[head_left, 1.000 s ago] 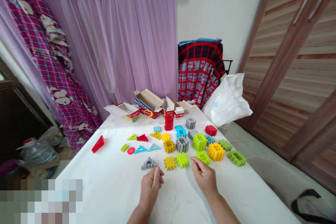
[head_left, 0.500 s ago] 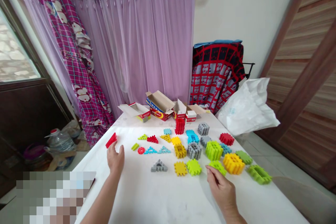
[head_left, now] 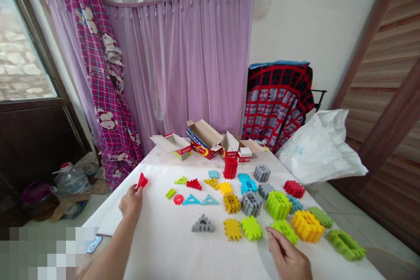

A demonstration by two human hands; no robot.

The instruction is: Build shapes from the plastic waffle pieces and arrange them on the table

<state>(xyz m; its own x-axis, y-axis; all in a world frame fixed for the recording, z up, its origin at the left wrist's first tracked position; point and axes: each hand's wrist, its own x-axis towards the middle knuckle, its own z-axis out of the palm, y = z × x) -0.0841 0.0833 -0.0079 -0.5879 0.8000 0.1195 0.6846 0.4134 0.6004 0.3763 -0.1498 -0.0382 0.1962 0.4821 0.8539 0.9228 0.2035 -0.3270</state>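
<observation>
Near the table's left edge, my left hand (head_left: 131, 202) is closed on a red triangular building piece (head_left: 142, 181), holding it by the fingertips. My right hand (head_left: 290, 257) is closed in a pinch at the front right, beside an open lime-green block (head_left: 285, 231). Whatever its fingers may hold cannot be made out. Just left of it lie a flat lime-green square (head_left: 251, 228) and a mustard-yellow square (head_left: 232, 229) with notched edges. A grey arched triangle (head_left: 203, 224) rests on the table between the hands.
Small triangles, a red disc (head_left: 178, 199) and notched blocks, such as a yellow one (head_left: 307, 226), spread over the white table (head_left: 177, 253). Opened cardboard boxes (head_left: 204, 134) stand at the back. A white bag (head_left: 321, 148) is at the right edge.
My left hand has shifted left, and the red piece has turned to stand more upright in its fingers. My right hand stays beside the lime-green block. The whole view has shifted slightly.
</observation>
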